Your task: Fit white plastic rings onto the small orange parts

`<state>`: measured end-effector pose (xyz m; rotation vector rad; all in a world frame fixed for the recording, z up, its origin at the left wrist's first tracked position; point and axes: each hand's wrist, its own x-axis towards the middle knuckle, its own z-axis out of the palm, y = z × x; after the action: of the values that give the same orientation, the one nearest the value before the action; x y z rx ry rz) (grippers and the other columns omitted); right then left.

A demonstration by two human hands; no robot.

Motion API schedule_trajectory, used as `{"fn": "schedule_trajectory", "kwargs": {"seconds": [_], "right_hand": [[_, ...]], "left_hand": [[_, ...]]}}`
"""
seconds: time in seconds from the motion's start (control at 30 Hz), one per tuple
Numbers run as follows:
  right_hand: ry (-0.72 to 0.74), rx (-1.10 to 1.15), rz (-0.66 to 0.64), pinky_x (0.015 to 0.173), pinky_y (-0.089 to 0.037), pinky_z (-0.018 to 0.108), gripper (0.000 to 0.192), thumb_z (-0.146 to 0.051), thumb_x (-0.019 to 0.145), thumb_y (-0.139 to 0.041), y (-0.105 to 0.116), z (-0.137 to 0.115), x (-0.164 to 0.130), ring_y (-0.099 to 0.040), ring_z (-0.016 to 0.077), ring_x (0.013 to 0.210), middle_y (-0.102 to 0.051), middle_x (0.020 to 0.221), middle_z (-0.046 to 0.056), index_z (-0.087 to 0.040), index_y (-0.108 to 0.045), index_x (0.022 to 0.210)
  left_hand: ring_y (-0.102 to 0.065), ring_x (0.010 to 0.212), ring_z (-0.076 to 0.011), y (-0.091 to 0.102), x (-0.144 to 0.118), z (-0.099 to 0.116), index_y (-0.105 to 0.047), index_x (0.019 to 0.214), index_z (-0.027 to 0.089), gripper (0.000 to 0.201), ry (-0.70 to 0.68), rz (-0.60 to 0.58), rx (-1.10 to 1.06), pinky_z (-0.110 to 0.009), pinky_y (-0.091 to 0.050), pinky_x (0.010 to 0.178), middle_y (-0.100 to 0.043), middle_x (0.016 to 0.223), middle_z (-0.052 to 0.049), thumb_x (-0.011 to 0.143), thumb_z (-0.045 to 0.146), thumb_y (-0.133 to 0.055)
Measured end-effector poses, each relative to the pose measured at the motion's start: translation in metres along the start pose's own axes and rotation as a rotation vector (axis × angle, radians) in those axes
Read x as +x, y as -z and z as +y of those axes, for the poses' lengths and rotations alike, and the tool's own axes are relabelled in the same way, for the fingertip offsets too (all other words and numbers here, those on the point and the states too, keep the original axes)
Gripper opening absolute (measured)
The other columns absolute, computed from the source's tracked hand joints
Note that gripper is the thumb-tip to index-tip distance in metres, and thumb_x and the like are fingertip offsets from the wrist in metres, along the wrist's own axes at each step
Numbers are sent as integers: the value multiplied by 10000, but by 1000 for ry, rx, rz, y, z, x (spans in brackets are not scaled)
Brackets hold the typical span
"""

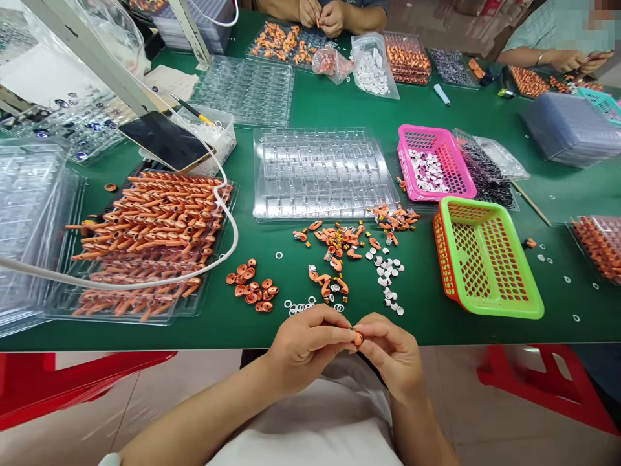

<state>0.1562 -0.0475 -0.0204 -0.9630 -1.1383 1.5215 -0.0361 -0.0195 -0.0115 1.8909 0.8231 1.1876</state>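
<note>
My left hand and my right hand meet at the table's near edge, both closed in a pinch on a small orange plastic part. Fingers cover most of the part, so its full shape is hidden. Just beyond my hands lie white rings and a loose heap of curved orange pieces with yellow and black bits. Small round orange caps are spread to the left. Little white discs are scattered to the right of the orange pieces.
A clear moulded tray lies behind the heap. To its right stand a pink basket of white pieces and a green basket. Trays of orange tubes, a phone and a white cable are left. Co-workers' hands work opposite.
</note>
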Motion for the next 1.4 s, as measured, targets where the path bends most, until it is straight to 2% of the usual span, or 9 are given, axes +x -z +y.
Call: {"fn": "schedule_trajectory", "kwargs": {"seconds": [0.23,0.53,0.83,1.07,1.4], "right_hand": [[35,-87,18,665,-569,298,199,-177,870,-698,3,2,0,-662,185,799,-684,872,54,-279,-763,1028],[144,-285,-78,702,-563,305,344,-102,892,-640,8,-6,1,-665,189,843,-709,918,51,-309,-708,1159],[121,-289,-21,731,-560,312,336,-93,876,-653,3,-2,-3,-645,185,860,-682,936,43,-297,-678,1141],[224,-372,17,694,-554,332,314,-68,868,-635,-4,-3,-1,-652,192,808,-693,885,46,-276,-676,1099],[291,-416,55,672,-544,338,424,-11,842,-626,-10,-3,-5,-645,191,781,-696,912,46,-299,-662,1151]], "left_hand": [[-695,767,-127,0,2,1,-708,1011,202,184,0,4,-2,-214,-578,681,-707,883,-63,885,90,-634],[-699,790,-139,-1,0,2,-693,1045,207,229,-16,19,24,-228,-584,694,-724,881,-58,883,66,-614],[-689,855,-152,-3,-1,5,-645,1129,179,321,-77,34,70,-252,-585,726,-722,923,-87,881,-1,-551],[-682,836,-155,-2,-3,6,-625,1162,196,329,-99,6,146,-268,-589,713,-715,906,-82,905,31,-500],[-668,846,-162,-2,-4,6,-606,1191,178,354,-132,11,185,-283,-593,709,-703,913,-94,898,18,-487]]}}
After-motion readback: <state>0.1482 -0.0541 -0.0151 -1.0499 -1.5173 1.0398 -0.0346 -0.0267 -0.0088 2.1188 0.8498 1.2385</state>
